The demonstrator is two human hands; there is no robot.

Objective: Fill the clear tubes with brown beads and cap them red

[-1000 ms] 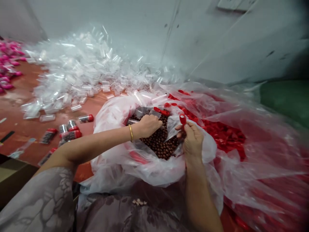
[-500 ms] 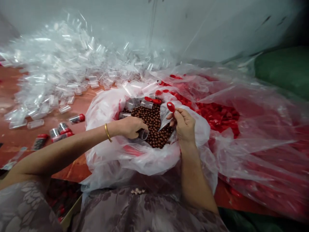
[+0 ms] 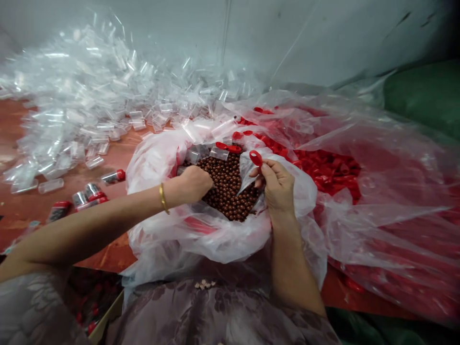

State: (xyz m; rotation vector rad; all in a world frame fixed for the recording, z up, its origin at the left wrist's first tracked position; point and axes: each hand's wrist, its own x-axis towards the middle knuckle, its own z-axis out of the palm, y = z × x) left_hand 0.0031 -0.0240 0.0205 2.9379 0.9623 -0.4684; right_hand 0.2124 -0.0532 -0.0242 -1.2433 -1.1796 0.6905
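My left hand is closed over the left side of a heap of small brown balls. Its curled fingers face down and away, so the clear plastic tube that showed in them half a second ago is hidden behind the hand. At the right of the heap, my right hand pinches a red cap with a loop between thumb and fingers. The balls lie in a white plastic bag with its rim folded out. Clear tubes and red looped caps rest at the heap's far edge.
A big pile of clear tubes covers the back left of the red table. Several filled, red-capped tubes lie at left. On the right, a large clear bag holds many red caps. A box sits below.
My left hand has turned over and risen slightly, hiding the tube's open end that showed beneath its fingers. My right hand stays nearly still with the red cap.
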